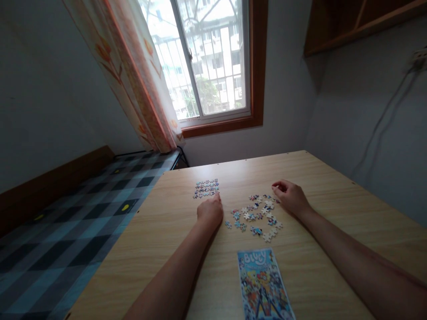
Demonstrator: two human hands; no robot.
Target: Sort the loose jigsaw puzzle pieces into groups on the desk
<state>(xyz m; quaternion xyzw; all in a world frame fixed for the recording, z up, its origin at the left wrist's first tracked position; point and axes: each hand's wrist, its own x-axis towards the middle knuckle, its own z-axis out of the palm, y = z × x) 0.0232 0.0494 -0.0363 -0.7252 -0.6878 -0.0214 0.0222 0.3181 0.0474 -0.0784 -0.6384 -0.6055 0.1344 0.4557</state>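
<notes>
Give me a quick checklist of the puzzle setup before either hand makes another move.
1. Left hand near the arranged rows: ok, at their near right corner.
2. Right hand gripping a piece: cannot tell, curled fingers hide it.
3. Loose pieces all picture side up: not ok, several show pale backs.
4. Loose pieces apart from the rows: ok, bare table between.
5. "Bluey" sheet uncovered: ok, neither hand over it.

Multicoloured jigsaw rows [206, 193] lie flat, left of scattered loose pieces [248, 217], some pale-side up.
</notes>
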